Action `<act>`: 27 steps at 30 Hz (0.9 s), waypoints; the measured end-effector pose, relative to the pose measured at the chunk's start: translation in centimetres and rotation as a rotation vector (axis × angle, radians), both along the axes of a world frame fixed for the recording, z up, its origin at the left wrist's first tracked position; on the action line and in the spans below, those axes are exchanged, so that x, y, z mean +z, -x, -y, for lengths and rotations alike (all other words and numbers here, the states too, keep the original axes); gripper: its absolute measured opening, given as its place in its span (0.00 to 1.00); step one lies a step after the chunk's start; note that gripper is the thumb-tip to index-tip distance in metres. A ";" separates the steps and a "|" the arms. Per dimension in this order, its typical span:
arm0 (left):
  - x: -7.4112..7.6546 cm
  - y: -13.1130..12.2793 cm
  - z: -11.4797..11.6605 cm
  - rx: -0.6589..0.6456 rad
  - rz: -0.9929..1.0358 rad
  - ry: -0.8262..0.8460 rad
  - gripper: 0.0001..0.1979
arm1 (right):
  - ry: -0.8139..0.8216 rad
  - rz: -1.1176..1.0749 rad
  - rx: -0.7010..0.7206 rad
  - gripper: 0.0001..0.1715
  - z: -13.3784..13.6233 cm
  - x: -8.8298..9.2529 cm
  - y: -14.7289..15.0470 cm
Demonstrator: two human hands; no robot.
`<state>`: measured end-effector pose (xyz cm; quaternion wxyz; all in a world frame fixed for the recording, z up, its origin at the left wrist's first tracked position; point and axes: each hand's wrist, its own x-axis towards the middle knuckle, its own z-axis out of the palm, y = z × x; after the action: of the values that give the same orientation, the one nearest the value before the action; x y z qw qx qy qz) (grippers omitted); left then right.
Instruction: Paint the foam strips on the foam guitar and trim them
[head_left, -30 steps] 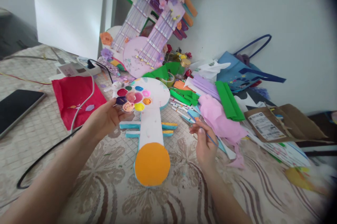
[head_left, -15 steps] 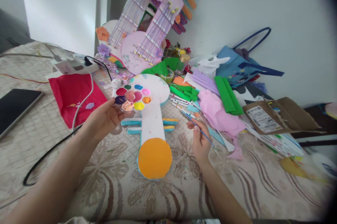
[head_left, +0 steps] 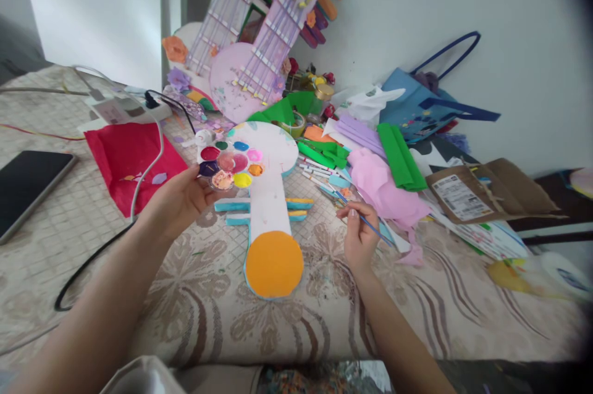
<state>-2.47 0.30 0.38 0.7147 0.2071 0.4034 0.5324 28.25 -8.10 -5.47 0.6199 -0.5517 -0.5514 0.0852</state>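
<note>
A round paint palette (head_left: pixel 225 162) with wells of several colours is gripped at its lower left edge by my left hand (head_left: pixel 183 199). It is held up over the left side of a white guitar-shaped cutout (head_left: pixel 269 196), which lies on the table. The cutout has blue edges, blue and orange pegs at its sides, and an orange disc (head_left: pixel 274 264) at the near end. To the right of the cutout, my right hand (head_left: pixel 360 233) pinches a thin blue paintbrush (head_left: pixel 370 225), its tip pointing up and left, apart from the cutout.
Decorated guitar models (head_left: pixel 259 42) lean at the back. Red paper (head_left: pixel 139 162), a phone (head_left: pixel 32 187) and a power strip (head_left: pixel 139 111) with cables lie left. Green paper (head_left: pixel 401 156), pink paper (head_left: pixel 382 178), a blue bag (head_left: pixel 412 104) and a cardboard package (head_left: pixel 491 190) crowd the right.
The view has tipped slightly downward, so most things sit higher in the picture. My right hand with the paintbrush has shifted a little to the right. The palette stays in my left hand.
</note>
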 end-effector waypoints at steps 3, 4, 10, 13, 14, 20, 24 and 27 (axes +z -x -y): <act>0.1 0.1 -0.1 0.022 0.001 -0.011 0.24 | -0.013 0.019 -0.002 0.04 0.0 0.2 0.0; 0.2 0.1 -0.1 0.029 0.003 -0.014 0.23 | -0.012 0.038 -0.003 0.05 0.0 0.2 0.0; 0.4 0.2 0.1 0.016 -0.015 -0.003 0.22 | 0.089 0.141 0.055 0.14 0.4 -0.4 0.1; 0.4 0.2 0.1 0.014 -0.031 -0.007 0.21 | 0.139 0.202 0.080 0.10 0.4 -0.7 0.2; 0.4 0.2 0.1 0.013 -0.033 -0.009 0.20 | 0.146 0.228 0.086 0.10 0.3 -0.8 0.3; 0.5 0.0 0.0 0.045 -0.015 0.019 0.21 | 0.155 0.357 0.194 0.25 -0.4 -0.6 0.9; 0.4 0.0 0.0 0.026 -0.007 0.032 0.21 | 0.196 0.455 0.248 0.28 -1.1 -0.7 1.4; 0.2 0.1 0.0 0.010 -0.007 0.040 0.21 | 0.223 0.521 0.253 0.32 -1.6 -1.1 1.7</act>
<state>-2.54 0.29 0.54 0.7148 0.1925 0.4175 0.5271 26.51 -6.47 -6.60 0.3779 -0.5465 -0.7433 0.0773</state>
